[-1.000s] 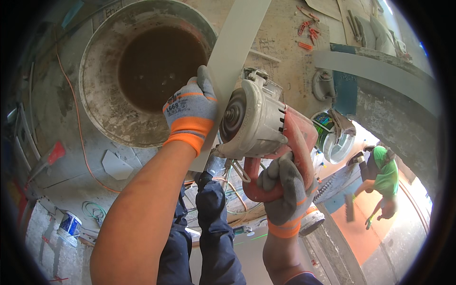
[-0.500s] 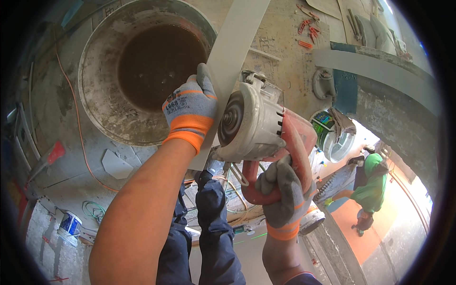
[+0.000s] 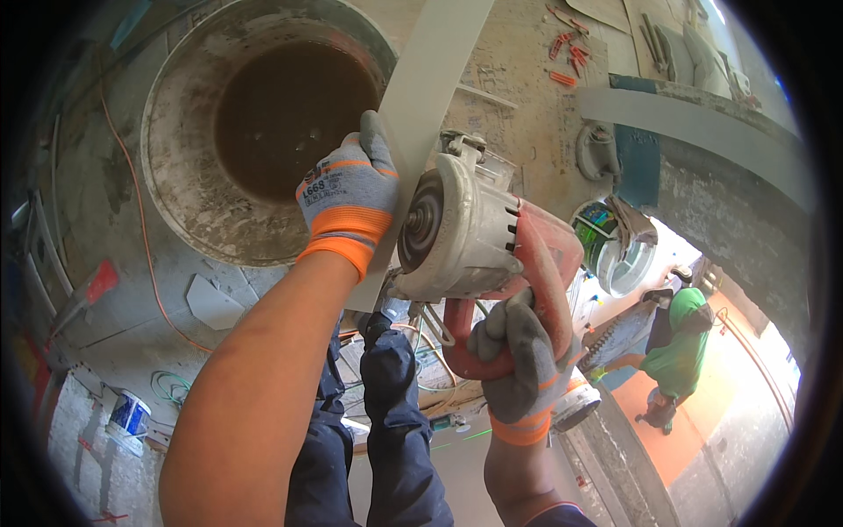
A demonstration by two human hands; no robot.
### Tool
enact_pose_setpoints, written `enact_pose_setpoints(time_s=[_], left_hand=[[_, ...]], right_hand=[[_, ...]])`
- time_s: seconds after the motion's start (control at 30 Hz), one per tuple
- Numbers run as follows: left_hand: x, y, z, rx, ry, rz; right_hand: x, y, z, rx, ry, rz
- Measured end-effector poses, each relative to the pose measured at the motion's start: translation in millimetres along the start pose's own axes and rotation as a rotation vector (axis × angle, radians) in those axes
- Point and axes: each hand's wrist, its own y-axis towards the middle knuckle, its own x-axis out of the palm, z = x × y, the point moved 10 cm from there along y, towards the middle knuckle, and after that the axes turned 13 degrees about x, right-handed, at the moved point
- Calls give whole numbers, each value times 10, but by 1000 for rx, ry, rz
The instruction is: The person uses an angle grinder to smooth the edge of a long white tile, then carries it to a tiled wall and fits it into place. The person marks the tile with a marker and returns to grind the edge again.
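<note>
My left hand (image 3: 347, 193), in a grey glove with an orange cuff, grips the edge of a long grey tile strip (image 3: 432, 83), thumb along its face. The strip runs from the top of the view down past my wrist. Closed round the red looped handle of a circular saw (image 3: 474, 228) is my right hand (image 3: 518, 356), gloved alike. The saw's body is dusty metal and red, and its round disc side (image 3: 423, 220) lies close against the strip's right edge. Whether the disc touches the strip I cannot tell.
A large round tub (image 3: 180, 189) of murky brown water stands left of the strip. Red clips (image 3: 562, 79) lie on the board at the upper right. An orange cord (image 3: 140, 211) crosses the left. Lower right, a person in green (image 3: 680, 351) bends over an orange surface (image 3: 637, 408).
My hands, the strip and the saw keep nearly the same places, with a slight shift left in the picture. The person in green has changed posture, their head now higher.
</note>
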Motion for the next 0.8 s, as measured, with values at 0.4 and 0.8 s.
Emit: enact_pose_setpoints(time_s=[0.4, 0.8], left_hand=[[-4, 4, -2, -5, 0, -3], [-20, 7, 1, -2, 22, 23]], right_hand=[[-17, -24, 62, 24, 19, 6], [-24, -41, 116, 36, -2, -6]])
